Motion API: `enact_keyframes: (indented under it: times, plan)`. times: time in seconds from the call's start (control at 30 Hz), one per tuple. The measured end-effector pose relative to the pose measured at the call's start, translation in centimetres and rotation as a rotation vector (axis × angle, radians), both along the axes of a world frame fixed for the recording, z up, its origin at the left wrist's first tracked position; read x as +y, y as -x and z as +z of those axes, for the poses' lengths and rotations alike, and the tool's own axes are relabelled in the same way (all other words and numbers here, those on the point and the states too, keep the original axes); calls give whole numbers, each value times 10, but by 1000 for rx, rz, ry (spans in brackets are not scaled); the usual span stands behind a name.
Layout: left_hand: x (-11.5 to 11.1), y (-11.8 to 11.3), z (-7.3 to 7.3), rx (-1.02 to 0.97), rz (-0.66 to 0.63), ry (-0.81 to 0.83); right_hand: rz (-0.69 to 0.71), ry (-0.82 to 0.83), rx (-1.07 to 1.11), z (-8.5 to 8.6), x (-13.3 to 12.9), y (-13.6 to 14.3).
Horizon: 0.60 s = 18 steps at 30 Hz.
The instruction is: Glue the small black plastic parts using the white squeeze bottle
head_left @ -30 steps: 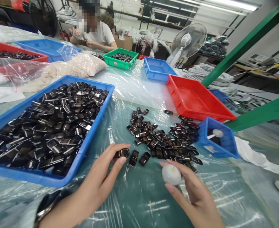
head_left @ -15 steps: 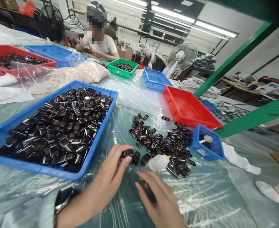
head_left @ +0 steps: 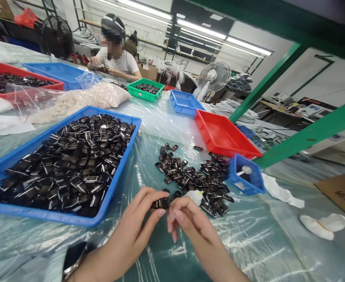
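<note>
Currently, the left grip point(head_left: 158, 200) clamps a dark car-shaped piece point(head_left: 161, 203) above the desk point(head_left: 160, 258); the right grip's point(head_left: 174, 219) fingertips look bunched, partly blocking the white bottle point(head_left: 195, 196) beside the loose pile point(head_left: 212, 176).

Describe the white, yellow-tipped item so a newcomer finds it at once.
From the right-hand red tray, come nearer to the loose heap of small dark car-shaped pieces. At its near edge, just beyond the right hand, lies the white item, partly hidden. Its pale, rounded body and yellow tip stand out against the dark pieces.
</note>
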<state>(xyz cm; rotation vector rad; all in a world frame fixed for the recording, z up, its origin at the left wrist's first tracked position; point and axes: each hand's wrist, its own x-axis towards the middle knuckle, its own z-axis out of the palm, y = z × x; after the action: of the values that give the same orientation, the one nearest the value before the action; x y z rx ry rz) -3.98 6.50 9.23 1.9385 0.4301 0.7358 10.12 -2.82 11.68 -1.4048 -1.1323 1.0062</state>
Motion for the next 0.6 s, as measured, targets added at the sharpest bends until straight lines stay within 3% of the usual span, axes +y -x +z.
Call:
enact_keyframes:
  times: [0.13, 0.3, 0.6]
  plan:
    - [-3, 1, -3, -31, -101, -3, -20, 12, 296, 7, 0, -5]
    - [-5, 2, -2, 16, -137, -50, -45, 64, 521, 6, -1, -1]
    - [-5, 2, -7, -34, -133, -185, -39, 81, 621, -11, 0, 7]
